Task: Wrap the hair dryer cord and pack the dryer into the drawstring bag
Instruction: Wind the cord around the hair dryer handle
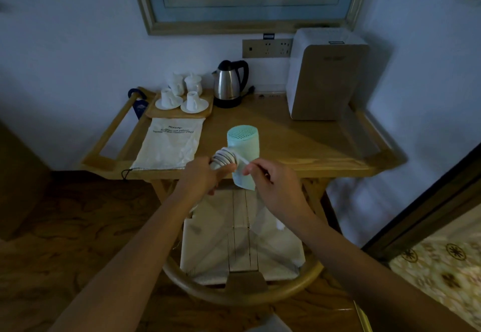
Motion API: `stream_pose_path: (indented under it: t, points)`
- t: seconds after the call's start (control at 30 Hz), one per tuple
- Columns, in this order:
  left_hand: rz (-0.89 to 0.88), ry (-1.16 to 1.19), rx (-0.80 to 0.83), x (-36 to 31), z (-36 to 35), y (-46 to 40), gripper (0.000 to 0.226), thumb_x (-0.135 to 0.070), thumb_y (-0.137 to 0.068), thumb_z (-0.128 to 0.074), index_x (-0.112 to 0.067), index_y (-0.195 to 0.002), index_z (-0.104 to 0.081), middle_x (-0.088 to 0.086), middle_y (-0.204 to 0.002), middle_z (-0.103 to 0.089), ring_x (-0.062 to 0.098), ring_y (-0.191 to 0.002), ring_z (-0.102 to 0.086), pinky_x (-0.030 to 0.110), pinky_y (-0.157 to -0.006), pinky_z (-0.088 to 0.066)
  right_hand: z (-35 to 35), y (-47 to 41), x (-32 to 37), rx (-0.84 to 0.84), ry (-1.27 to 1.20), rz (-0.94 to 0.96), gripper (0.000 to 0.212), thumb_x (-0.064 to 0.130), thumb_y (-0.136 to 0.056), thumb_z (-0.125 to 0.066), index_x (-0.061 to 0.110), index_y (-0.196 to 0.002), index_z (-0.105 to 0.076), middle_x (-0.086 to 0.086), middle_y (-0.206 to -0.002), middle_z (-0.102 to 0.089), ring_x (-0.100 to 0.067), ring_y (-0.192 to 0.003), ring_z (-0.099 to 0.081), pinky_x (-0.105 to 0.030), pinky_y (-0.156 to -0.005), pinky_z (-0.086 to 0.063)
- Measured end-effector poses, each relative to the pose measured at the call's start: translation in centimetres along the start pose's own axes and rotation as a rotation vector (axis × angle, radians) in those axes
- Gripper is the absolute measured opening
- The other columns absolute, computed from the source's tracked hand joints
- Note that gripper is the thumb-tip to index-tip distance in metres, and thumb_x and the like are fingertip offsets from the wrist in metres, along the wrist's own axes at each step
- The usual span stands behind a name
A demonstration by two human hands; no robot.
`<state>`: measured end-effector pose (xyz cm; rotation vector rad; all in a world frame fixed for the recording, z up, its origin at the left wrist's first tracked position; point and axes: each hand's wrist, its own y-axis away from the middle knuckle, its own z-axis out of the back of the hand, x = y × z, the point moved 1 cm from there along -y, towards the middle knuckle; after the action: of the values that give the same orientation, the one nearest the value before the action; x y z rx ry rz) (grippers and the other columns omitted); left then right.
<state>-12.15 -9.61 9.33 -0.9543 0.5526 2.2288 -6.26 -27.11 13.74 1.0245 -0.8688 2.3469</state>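
Hair dryer (pixel 244 142): I see the mint-green dryer held up over the near edge of the wooden table (pixel 299 144), its vented end facing the wall.
Cord (pixel 224 158): white, already coiled in several turns around the folded handle, with one loose strand running off to the right.
Left hand (pixel 205 177): I have it clamped around the handle of the dryer, just below the coils, with the thumb pressing toward the turns.
Right hand (pixel 273 179): fingertips pinched together on the loose strand of cord, just beside the dryer's lower body.
Drawstring bag (pixel 170 144): lies flat on the table's left half, printed side up, well clear of both hands; its dark drawstring (pixel 125 174) dangles over the near edge.
Tray of cups (pixel 179 104): white cups and saucers on a wooden tray, just behind the bag.
Kettle (pixel 230 83): steel, stands beside the tray near the wall.
White box appliance (pixel 322 76): at the table's back right corner.
Chair (pixel 242 253): a round-backed seat directly under my arms.
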Motion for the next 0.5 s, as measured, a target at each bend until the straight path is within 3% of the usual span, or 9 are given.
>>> stream_pose_path:
  t: [0.1, 0.2, 0.4, 0.5]
  points:
    - [0.032, 0.131, 0.039, 0.2, 0.2, -0.2, 0.043, -0.060, -0.074, -0.061, -0.017, -0.071, -0.060, 0.000, -0.045, -0.064, 0.006, -0.032, -0.056, 0.012, -0.032, -0.039, -0.2, 0.1, -0.3, 0.024, 0.034, 0.003, 0.018, 0.021, -0.093, -0.049, 0.013, -0.093, -0.065, 0.019, -0.071, -0.054, 0.011, -0.066, -0.053, -0.003, -0.058, -0.040]
    - [0.152, 0.457, 0.141, 0.6, 0.9, 0.2, 0.048, -0.055, -0.078, -0.060, -0.008, -0.076, -0.064, 0.004, -0.045, -0.065, 0.014, -0.037, -0.058, 0.019, -0.036, -0.044, -0.5, 0.4, -1.9, 0.047, 0.036, -0.070, 0.020, 0.018, -0.095, -0.046, 0.009, -0.096, -0.065, 0.009, -0.085, -0.063, -0.001, -0.073, -0.056, -0.009, -0.063, -0.042]
    - [0.205, 0.959, 0.328, 1.1, 0.7, 0.1, 0.052, -0.056, -0.082, -0.053, -0.005, -0.092, -0.059, 0.005, -0.049, -0.058, 0.011, -0.036, -0.050, 0.018, -0.031, -0.039, -2.0, 3.1, -5.5, 0.192, -0.090, -0.117, 0.020, 0.015, -0.095, -0.045, 0.010, -0.097, -0.065, 0.012, -0.063, -0.048, -0.001, -0.052, -0.043, -0.017, -0.051, -0.034]
    - [0.141, 1.117, 0.495, 1.8, 1.3, 0.0, 0.051, -0.060, -0.078, -0.051, -0.010, -0.089, -0.054, 0.003, -0.048, -0.054, 0.009, -0.031, -0.045, 0.015, -0.029, -0.037, -1.5, 3.7, -7.5, 0.367, -0.284, -0.249, 0.022, 0.018, -0.095, -0.045, 0.011, -0.090, -0.065, -0.001, -0.059, -0.047, -0.009, -0.047, -0.042, -0.019, -0.046, -0.036]
